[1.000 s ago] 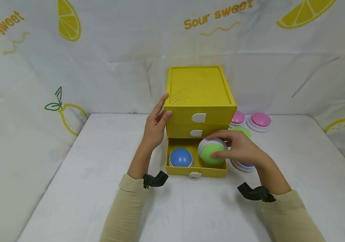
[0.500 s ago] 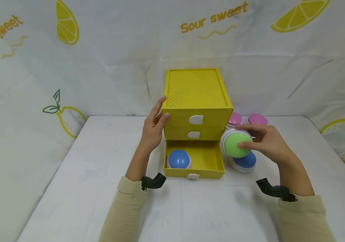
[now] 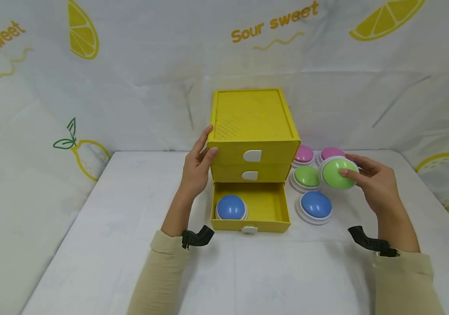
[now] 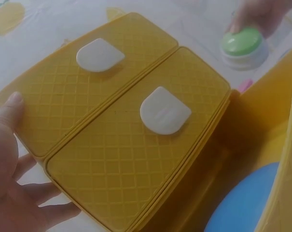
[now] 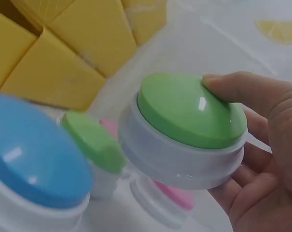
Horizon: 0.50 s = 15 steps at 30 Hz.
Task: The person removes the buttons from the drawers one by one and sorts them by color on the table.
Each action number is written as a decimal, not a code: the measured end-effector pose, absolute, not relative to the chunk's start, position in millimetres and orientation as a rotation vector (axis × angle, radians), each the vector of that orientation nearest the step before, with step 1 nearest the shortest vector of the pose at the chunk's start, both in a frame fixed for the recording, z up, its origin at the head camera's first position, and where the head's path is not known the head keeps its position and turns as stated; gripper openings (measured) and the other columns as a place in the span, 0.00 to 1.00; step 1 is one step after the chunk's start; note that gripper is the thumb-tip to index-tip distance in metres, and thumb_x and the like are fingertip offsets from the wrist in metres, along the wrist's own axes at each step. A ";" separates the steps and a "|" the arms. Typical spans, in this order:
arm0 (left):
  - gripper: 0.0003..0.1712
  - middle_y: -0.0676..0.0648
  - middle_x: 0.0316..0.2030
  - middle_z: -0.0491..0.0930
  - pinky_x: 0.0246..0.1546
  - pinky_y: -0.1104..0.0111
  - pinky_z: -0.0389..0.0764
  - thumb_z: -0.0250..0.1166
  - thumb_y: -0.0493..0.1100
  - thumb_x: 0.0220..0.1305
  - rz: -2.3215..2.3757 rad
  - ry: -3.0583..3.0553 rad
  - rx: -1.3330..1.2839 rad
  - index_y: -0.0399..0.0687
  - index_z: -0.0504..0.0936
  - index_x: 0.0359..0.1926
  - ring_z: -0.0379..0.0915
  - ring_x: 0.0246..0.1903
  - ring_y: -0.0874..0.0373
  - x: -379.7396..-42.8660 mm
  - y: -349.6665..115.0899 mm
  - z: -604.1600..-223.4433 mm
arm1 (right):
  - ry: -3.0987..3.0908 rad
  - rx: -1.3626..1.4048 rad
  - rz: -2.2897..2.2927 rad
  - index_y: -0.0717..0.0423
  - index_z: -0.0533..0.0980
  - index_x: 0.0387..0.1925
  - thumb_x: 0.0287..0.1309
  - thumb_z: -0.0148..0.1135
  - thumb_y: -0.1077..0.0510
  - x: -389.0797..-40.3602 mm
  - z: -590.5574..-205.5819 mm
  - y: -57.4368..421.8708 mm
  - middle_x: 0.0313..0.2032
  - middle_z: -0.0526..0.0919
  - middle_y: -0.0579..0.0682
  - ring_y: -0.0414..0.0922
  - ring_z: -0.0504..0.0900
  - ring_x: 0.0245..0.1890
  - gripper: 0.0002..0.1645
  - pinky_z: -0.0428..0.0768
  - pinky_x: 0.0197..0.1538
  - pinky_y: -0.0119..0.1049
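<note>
My left hand (image 3: 196, 170) holds the left front edge of a yellow drawer cabinet (image 3: 253, 114), thumb on the front face and fingers along the side. The cabinet's bottom drawer (image 3: 265, 203) is pulled out, with a blue dome button (image 3: 230, 207) on a white base at its left. To the right of the cabinet, my right hand (image 3: 381, 183) grips a green dome button (image 3: 339, 173) above the table, its thumb on the dome and the other fingers behind the white base (image 5: 184, 162).
Right of the cabinet stand another green button (image 3: 307, 176), a blue button (image 3: 316, 204) and two pink buttons, one near the cabinet (image 3: 304, 154) and one farther right (image 3: 332, 153). A white lemon-print cloth (image 3: 161, 109) hangs behind the white table (image 3: 130, 227).
My right hand has lifted the green button out of the open drawer and carried it right, past the other buttons. My left hand stays on the cabinet.
</note>
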<state>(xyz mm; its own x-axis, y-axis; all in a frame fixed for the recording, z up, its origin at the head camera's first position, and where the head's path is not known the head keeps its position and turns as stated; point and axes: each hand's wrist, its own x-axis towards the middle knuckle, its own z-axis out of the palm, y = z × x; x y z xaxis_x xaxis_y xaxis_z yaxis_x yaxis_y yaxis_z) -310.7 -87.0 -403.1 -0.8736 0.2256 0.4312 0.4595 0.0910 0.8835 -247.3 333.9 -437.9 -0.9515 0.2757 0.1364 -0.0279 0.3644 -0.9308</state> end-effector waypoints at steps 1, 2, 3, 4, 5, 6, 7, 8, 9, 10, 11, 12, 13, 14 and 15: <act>0.33 0.59 0.78 0.57 0.72 0.55 0.71 0.53 0.43 0.79 -1.879 -2.176 -0.693 0.64 0.58 0.79 0.65 0.73 0.49 -310.6 -87.1 -402.9 | -2.377 -0.293 1.608 0.52 0.73 0.69 0.62 0.70 0.53 -248.4 -441.2 336.1 0.49 0.75 0.23 0.25 0.74 0.47 0.34 0.74 0.41 0.13; 0.33 0.59 0.78 0.57 0.72 0.55 0.71 0.53 0.43 0.79 -1.882 -2.176 -0.693 0.64 0.57 0.79 0.65 0.73 0.49 -310.8 -87.1 -403.0 | -2.378 -0.363 1.620 0.50 0.73 0.69 0.62 0.70 0.51 -249.9 -444.6 338.0 0.50 0.74 0.23 0.26 0.73 0.48 0.35 0.73 0.41 0.13; 0.33 0.59 0.78 0.57 0.71 0.55 0.71 0.53 0.44 0.79 -1.886 -2.175 -0.693 0.64 0.57 0.79 0.66 0.73 0.49 -310.6 -87.0 -402.8 | -2.350 -0.425 1.668 0.49 0.73 0.70 0.61 0.71 0.49 -251.4 -448.1 340.0 0.49 0.73 0.24 0.27 0.71 0.49 0.36 0.73 0.40 0.13; 0.33 0.59 0.78 0.57 0.71 0.55 0.72 0.53 0.44 0.79 -1.890 -2.175 -0.693 0.64 0.57 0.79 0.66 0.73 0.50 -310.4 -87.1 -402.6 | -2.295 -0.487 1.737 0.48 0.72 0.70 0.60 0.72 0.49 -252.8 -451.6 341.7 0.49 0.73 0.25 0.28 0.70 0.49 0.37 0.74 0.40 0.12; 0.33 0.59 0.78 0.57 0.71 0.55 0.72 0.53 0.44 0.79 -1.894 -2.175 -0.693 0.65 0.57 0.79 0.66 0.72 0.50 -310.3 -87.1 -402.4 | -2.220 -0.544 1.823 0.48 0.72 0.70 0.58 0.74 0.49 -254.6 -455.1 343.3 0.49 0.74 0.26 0.28 0.70 0.50 0.39 0.74 0.40 0.12; 0.33 0.59 0.78 0.57 0.71 0.55 0.72 0.53 0.44 0.79 -1.898 -2.173 -0.693 0.65 0.57 0.79 0.66 0.72 0.50 -310.0 -87.3 -402.3 | -2.143 -0.598 1.903 0.48 0.72 0.70 0.57 0.75 0.50 -256.5 -458.6 344.6 0.48 0.74 0.27 0.29 0.69 0.50 0.40 0.76 0.40 0.12; 0.33 0.59 0.78 0.57 0.71 0.56 0.72 0.53 0.43 0.79 -1.903 -2.171 -0.691 0.65 0.57 0.79 0.66 0.73 0.51 -309.7 -87.4 -402.2 | -2.070 -0.657 1.971 0.48 0.73 0.70 0.55 0.77 0.51 -258.2 -462.0 345.7 0.47 0.74 0.29 0.30 0.69 0.50 0.41 0.76 0.39 0.12; 0.33 0.59 0.78 0.57 0.71 0.56 0.72 0.53 0.43 0.79 -1.906 -2.169 -0.690 0.65 0.57 0.79 0.66 0.73 0.51 -309.4 -87.6 -402.1 | -2.017 -0.721 2.013 0.47 0.73 0.69 0.53 0.78 0.50 -259.9 -465.3 346.5 0.47 0.74 0.29 0.30 0.68 0.50 0.42 0.75 0.38 0.12; 0.33 0.59 0.78 0.57 0.70 0.56 0.72 0.53 0.43 0.79 -1.905 -2.169 -0.688 0.65 0.57 0.79 0.66 0.72 0.51 -308.9 -87.8 -401.9 | -1.956 -0.781 2.062 0.46 0.73 0.69 0.50 0.80 0.50 -261.5 -468.4 347.4 0.47 0.74 0.30 0.31 0.67 0.51 0.44 0.75 0.40 0.12; 0.33 0.59 0.78 0.57 0.71 0.56 0.72 0.53 0.43 0.79 -1.903 -2.169 -0.686 0.64 0.57 0.79 0.66 0.72 0.52 -308.7 -88.0 -401.9 | -1.920 -0.837 2.088 0.45 0.73 0.69 0.49 0.80 0.50 -262.8 -471.1 347.9 0.49 0.74 0.30 0.31 0.67 0.54 0.45 0.76 0.47 0.13; 0.33 0.58 0.78 0.57 0.71 0.56 0.72 0.53 0.43 0.79 -1.906 -2.166 -0.688 0.64 0.57 0.79 0.66 0.73 0.51 -308.8 -88.1 -402.2 | -1.909 -0.892 2.096 0.43 0.73 0.70 0.48 0.81 0.49 -264.1 -473.6 348.2 0.51 0.73 0.29 0.32 0.66 0.58 0.46 0.76 0.54 0.15; 0.33 0.58 0.78 0.57 0.71 0.56 0.72 0.53 0.42 0.79 -1.907 -2.164 -0.691 0.64 0.57 0.79 0.65 0.73 0.51 -309.1 -88.0 -402.3 | -1.902 -0.939 2.097 0.42 0.73 0.70 0.47 0.81 0.48 -265.3 -476.0 348.5 0.54 0.72 0.28 0.33 0.65 0.61 0.46 0.73 0.60 0.16; 0.33 0.58 0.78 0.57 0.71 0.56 0.71 0.53 0.42 0.79 -1.905 -2.165 -0.694 0.64 0.57 0.79 0.65 0.73 0.51 -309.3 -87.9 -402.5 | -1.892 -0.977 2.096 0.41 0.72 0.70 0.47 0.81 0.47 -266.4 -478.0 348.7 0.56 0.72 0.28 0.33 0.63 0.64 0.47 0.70 0.66 0.18; 0.33 0.58 0.78 0.57 0.71 0.56 0.71 0.52 0.43 0.79 -1.903 -2.166 -0.697 0.64 0.57 0.79 0.65 0.73 0.51 -309.6 -87.5 -402.6 | -1.875 -1.005 2.096 0.40 0.72 0.70 0.47 0.81 0.46 -267.4 -479.7 348.8 0.58 0.71 0.29 0.33 0.61 0.67 0.47 0.65 0.71 0.21; 0.33 0.58 0.78 0.57 0.71 0.56 0.71 0.52 0.43 0.79 -1.902 -2.166 -0.700 0.64 0.57 0.79 0.65 0.73 0.51 -310.0 -87.2 -402.8 | -1.855 -1.017 2.105 0.40 0.72 0.70 0.47 0.81 0.46 -268.3 -481.4 348.8 0.61 0.70 0.29 0.33 0.59 0.69 0.47 0.61 0.76 0.24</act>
